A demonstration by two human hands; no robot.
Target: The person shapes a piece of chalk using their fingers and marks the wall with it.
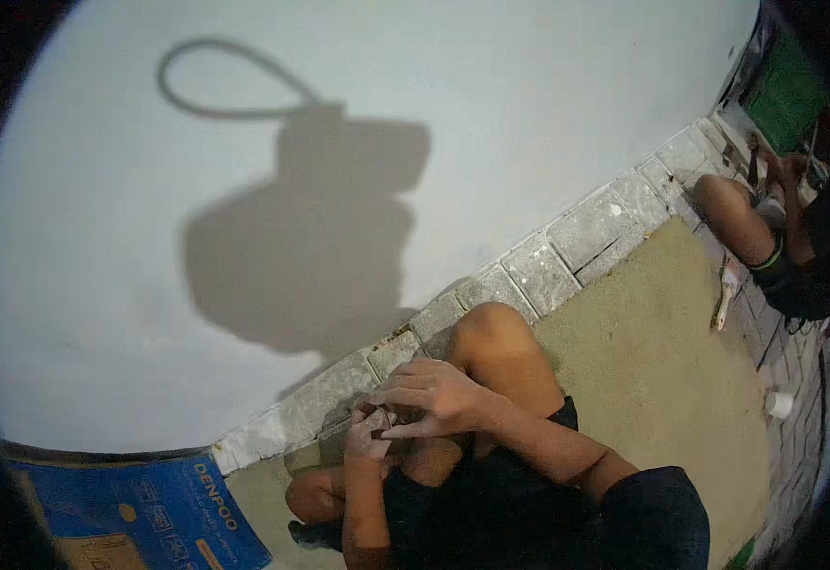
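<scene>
I sit cross-legged facing a low tiled ledge (529,275). My left hand (367,435) is held up in front of my shins, its fingers curled around something small and greyish that I cannot make out. Over it reaches my right hand (439,394), palm down, with its fingers stretched across the left fingertips and its thumb apart below them. Both hands look dusted with pale powder. The right fingers partly hide what lies between the two hands.
A white wall (548,114) rises behind the ledge, with my shadow on it. Blue printed cardboard (163,494) lies at lower left. On the right are a paintbrush (726,294), a small white cylinder (779,406) and another seated person (804,237). A tan sheet (643,342) covers the floor.
</scene>
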